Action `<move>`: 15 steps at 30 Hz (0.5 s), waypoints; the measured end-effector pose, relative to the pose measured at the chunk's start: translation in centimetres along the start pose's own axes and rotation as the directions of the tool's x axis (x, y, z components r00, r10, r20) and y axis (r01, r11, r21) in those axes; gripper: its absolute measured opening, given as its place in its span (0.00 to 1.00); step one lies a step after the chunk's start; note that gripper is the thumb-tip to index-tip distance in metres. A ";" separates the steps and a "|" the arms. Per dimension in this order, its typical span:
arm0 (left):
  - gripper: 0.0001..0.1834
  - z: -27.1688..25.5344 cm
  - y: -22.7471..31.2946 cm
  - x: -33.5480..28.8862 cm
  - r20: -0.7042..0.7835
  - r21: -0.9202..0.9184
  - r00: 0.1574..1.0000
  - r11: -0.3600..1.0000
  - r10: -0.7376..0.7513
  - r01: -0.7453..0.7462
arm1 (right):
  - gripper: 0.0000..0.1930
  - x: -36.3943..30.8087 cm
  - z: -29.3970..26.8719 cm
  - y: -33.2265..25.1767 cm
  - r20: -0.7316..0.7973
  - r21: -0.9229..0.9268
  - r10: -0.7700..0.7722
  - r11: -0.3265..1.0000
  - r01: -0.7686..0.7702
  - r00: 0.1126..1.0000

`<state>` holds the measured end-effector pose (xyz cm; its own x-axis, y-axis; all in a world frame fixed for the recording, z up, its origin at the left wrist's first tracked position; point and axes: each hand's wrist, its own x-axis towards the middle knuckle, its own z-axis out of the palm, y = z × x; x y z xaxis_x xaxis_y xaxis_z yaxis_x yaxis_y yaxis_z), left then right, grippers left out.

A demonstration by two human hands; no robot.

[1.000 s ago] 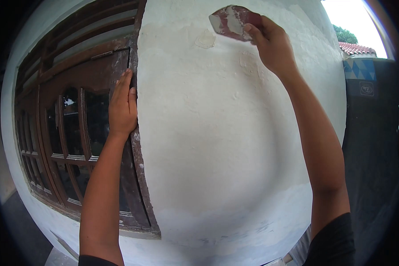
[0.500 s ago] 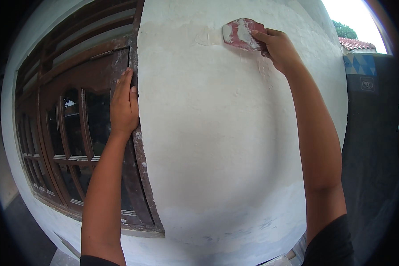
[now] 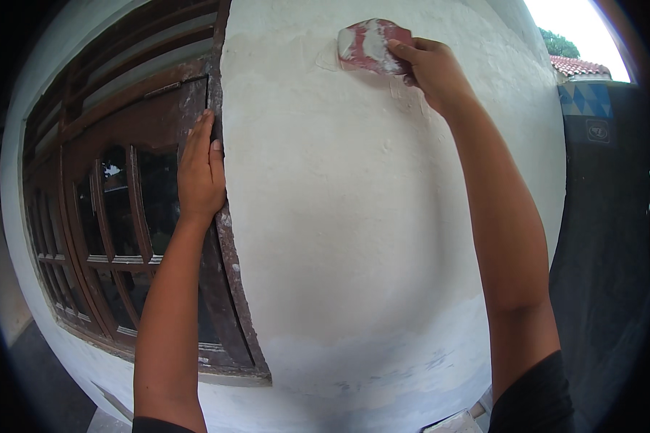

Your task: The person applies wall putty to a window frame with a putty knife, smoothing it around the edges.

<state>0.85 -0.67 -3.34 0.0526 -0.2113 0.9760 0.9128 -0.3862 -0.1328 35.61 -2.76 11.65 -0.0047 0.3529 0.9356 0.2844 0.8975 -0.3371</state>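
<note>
High on the white plastered wall (image 3: pixel 339 216), my right hand (image 3: pixel 432 68) grips a red putty scraper (image 3: pixel 372 47) with my thumb over its face. White putty smears cover much of the scraper, and its left edge lies at the wall surface. A small raised putty mark (image 3: pixel 327 60) shows just left of the scraper. My left hand (image 3: pixel 201 173) rests flat, fingers stretched upward, against the dark brown wooden window frame (image 3: pixel 219 101). Nothing is held in it.
Brown window shutters with glass panes (image 3: pixel 119 209) fill the left side, under wooden slats (image 3: pixel 137 43). A dark panel with a blue and white patterned strip (image 3: pixel 586 100) stands beyond the wall's right edge. A red tiled roof (image 3: pixel 578 66) shows behind it.
My right hand has drawn the scraper left and slightly up along the wall, over part of the putty patch. My left hand stays on the window frame.
</note>
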 end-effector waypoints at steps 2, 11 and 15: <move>0.24 -0.2 0.1 0.0 -0.002 0.003 1.000 1.000 0.003 -0.003 | 0.21 -0.5 0.4 0.1 -0.010 -0.231 0.039 0.972 -0.040 0.999; 0.24 -0.2 0.4 0.1 -0.001 -0.013 1.000 1.000 0.001 -0.001 | 0.20 0.0 1.4 -0.2 -0.022 0.055 -0.025 0.998 0.026 0.999; 0.24 -0.2 0.1 0.0 0.000 -0.010 1.000 1.000 -0.004 0.004 | 0.20 -0.2 1.9 -0.5 -0.003 -0.154 0.014 0.988 -0.014 1.000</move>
<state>0.85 -0.83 -3.42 0.0487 -0.2096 0.9766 0.9090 -0.3958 -0.1303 33.65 -2.76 11.40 0.0021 0.3649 0.9310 0.4285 0.8409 -0.3305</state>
